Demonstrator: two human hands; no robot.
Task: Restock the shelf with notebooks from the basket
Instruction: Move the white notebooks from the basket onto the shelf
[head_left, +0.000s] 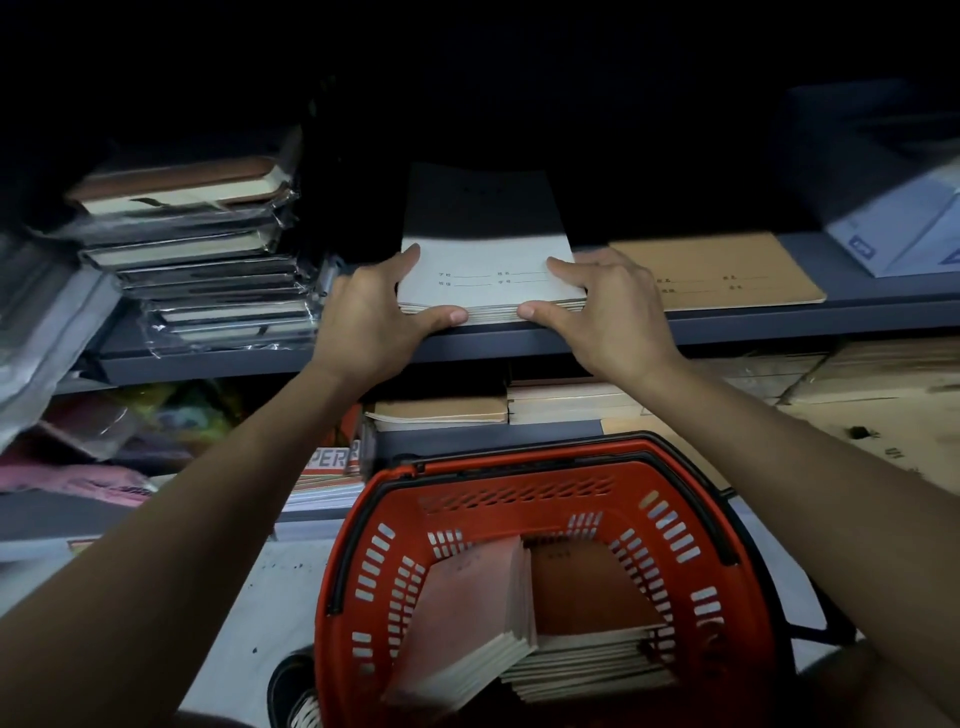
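Notebooks: grey stack on shelf, clamped at near corners by left hand and right hand. Left: two stacks in basket.

Both hands are gripping a stack of pale notebooks at the grey shelf's front edge, the left hand pinching its left corner and the right hand its right. A tan notebook is lying just beside it. Below, a red basket is holding more brown notebooks.
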